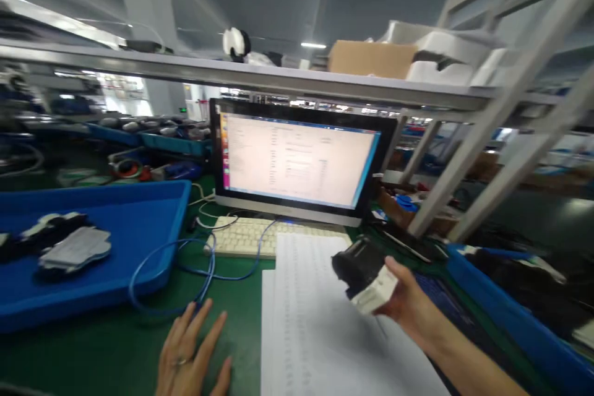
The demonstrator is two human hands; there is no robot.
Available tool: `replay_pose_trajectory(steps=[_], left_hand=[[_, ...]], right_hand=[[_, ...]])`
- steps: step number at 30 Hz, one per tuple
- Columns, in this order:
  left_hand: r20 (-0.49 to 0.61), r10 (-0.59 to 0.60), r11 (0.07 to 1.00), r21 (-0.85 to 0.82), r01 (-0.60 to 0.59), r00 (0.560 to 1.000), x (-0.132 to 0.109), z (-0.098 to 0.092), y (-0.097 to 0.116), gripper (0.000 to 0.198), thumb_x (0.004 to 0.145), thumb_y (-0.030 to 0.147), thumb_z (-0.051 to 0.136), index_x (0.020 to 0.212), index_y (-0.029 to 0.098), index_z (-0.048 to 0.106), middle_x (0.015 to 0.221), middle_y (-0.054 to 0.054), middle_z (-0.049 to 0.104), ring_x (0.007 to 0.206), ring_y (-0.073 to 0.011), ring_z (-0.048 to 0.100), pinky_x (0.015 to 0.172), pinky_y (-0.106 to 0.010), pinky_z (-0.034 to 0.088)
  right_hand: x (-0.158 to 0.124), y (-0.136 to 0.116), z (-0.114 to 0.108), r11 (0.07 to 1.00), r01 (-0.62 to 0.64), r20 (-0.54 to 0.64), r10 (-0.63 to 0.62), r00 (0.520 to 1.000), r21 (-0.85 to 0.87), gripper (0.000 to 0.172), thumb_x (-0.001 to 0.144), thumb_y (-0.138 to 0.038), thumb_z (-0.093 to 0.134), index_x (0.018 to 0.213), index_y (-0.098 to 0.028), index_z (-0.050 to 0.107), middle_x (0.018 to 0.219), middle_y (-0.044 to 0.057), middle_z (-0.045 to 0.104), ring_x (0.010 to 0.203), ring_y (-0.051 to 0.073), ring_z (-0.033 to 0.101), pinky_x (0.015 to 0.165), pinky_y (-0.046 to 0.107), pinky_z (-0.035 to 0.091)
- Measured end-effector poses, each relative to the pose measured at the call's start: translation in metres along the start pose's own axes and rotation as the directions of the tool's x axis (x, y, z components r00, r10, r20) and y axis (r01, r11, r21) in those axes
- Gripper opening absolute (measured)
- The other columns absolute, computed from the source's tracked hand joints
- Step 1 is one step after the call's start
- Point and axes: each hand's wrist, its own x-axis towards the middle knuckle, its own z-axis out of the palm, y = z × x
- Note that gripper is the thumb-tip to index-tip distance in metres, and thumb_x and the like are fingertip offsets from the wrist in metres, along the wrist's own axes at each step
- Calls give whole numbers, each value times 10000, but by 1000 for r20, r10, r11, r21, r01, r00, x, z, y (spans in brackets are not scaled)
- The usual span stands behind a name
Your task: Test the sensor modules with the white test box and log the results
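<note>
My right hand [403, 297] grips a black and white plastic device [364, 272], held tilted above the printed paper sheets [315, 322]. Its exact kind is blurred. My left hand [192, 352], with a ring on one finger, rests over the green table with its fingers spread. Close to those fingertips runs a looped blue cable [204, 288]. Behind the sheets lies a pale keyboard [250, 236], partly covered by the paper. A monitor [297, 161] stands lit at the back, its text too blurred to read.
On the left, a blue tray [153, 216] holds several black and white parts [77, 250]. Another blue bin [515, 315] with dark parts stands at the right. Overhead runs a shelf [278, 77] carrying a cardboard box [371, 58]. Slanted metal posts [482, 136] rise at the right.
</note>
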Motion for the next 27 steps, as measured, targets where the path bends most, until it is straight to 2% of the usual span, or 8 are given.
replay_pose_trajectory(steps=[5,10,13,15,20,22,24,27], left_hand=[[-23,116,993,26,-115,993,7,-16,20,676,793,188,570,1401,239,278,1361,-108,443,1323,-280,326,1030,-423,383],[99,-17,998,-57,23,995,7,-12,21,742,776,250,607,1417,182,240,1419,-130,387,1271,-254,419,963,-353,464],[176,-163,970,-152,190,971,4,-3,15,909,722,273,660,1445,203,112,1433,-131,368,1283,-278,404,958,-414,474],[187,-217,950,-183,251,958,5,1,11,958,705,281,676,1447,221,72,1433,-131,367,1287,-293,395,968,-459,461],[123,-165,973,-139,181,979,25,-4,6,799,730,263,672,1406,216,247,1443,-131,339,1310,-297,354,994,-484,436],[90,-48,992,-109,57,995,35,-7,3,638,735,254,675,1313,224,407,1441,-120,344,1318,-304,335,1004,-502,420],[73,56,994,-95,-49,996,42,-8,0,478,732,270,686,1182,229,529,1434,-107,360,1315,-313,338,1017,-525,398],[79,112,991,-87,-105,991,46,-7,-3,369,728,300,697,1073,228,589,1410,-105,401,1293,-314,375,1017,-541,393]], right_hand=[[14,52,103,962,-251,299,273,914,-112,523,705,-639,580,923,-166,632,845,94,664,650,184,628,377,195,455],[35,68,149,882,-216,353,378,856,-420,563,825,-640,393,744,-132,620,637,86,634,467,151,583,294,184,365],[44,68,147,760,-103,312,381,870,-641,708,866,-656,226,553,-126,576,466,76,556,339,128,501,295,201,294],[47,67,138,719,34,317,263,911,-694,773,840,-709,188,531,-127,591,421,61,528,312,109,454,336,216,301],[45,68,108,805,285,317,-128,940,-520,680,784,-751,338,553,-161,585,431,22,519,437,112,475,446,223,347],[44,72,98,897,257,266,-166,950,-359,608,758,-724,453,541,-164,551,413,3,488,408,89,420,398,199,285],[43,74,90,989,117,222,-94,971,-94,543,700,-690,570,546,-171,530,369,-37,419,332,53,288,337,178,174],[44,71,76,916,-158,275,54,960,369,449,641,-579,697,551,-176,521,348,-84,339,304,17,101,309,168,56]])
